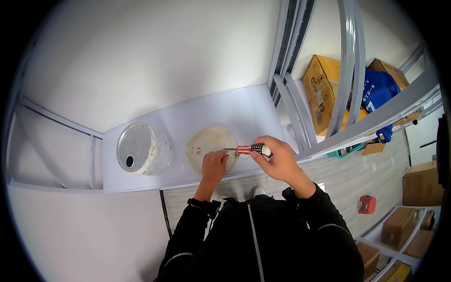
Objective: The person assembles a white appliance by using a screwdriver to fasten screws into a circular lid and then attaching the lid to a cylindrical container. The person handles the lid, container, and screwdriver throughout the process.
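From where I stand, a translucent white plastic bucket with a pale lid [159, 157] sits at the left of the pale tabletop [253, 105]. Beside it, apart, lies a round cream-coloured plastic disc [203, 140], near the front edge. The person's left grip [214, 167] rests over the disc, fingertips at a small white dotted piece [231, 153]; I can't tell whether they pinch or merely steady it. Just right, the right grip [279, 160] is wrapped around a screwdriver-like hand tool [244, 149] with a red-and-white striped, black-patterned handle, its grey shaft pointing left toward those fingertips. If the tip slips under sideways pressure, it could jab the left fingers; uneven pushing could also skid the disc over that edge.
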